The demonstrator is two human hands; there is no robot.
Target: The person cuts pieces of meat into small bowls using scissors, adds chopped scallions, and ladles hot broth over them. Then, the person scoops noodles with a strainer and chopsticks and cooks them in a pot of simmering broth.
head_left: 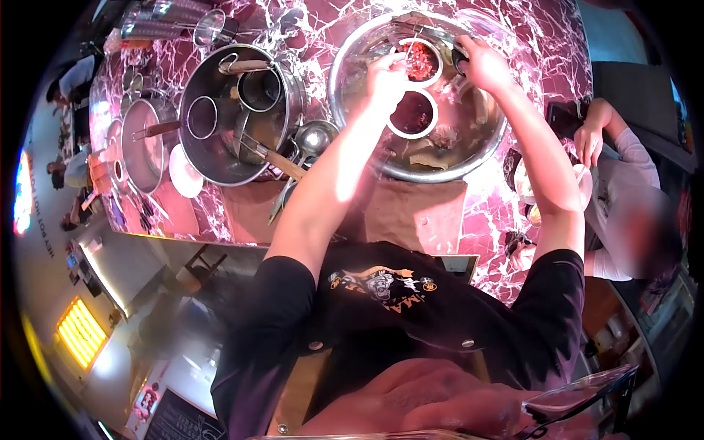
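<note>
In front of me a large metal basin holds murky liquid with pale pieces in it. Two round white-rimmed cups stand inside. The upper cup is filled with chopped red bits, and the lower cup contains dark red liquid. My left hand is closed at the upper cup's left edge; a thin metal utensil shows just beyond its fingertips, but its grip is hidden. At the basin's right side, my right hand curls its fingers around a small dark object, mostly covered.
Left of the basin stands a deep metal pot with cylinders and wooden-handled strainers inside. A ladle lies between pot and basin. Farther left are another pot and a white plate. A seated person is on the right, hands near bowls.
</note>
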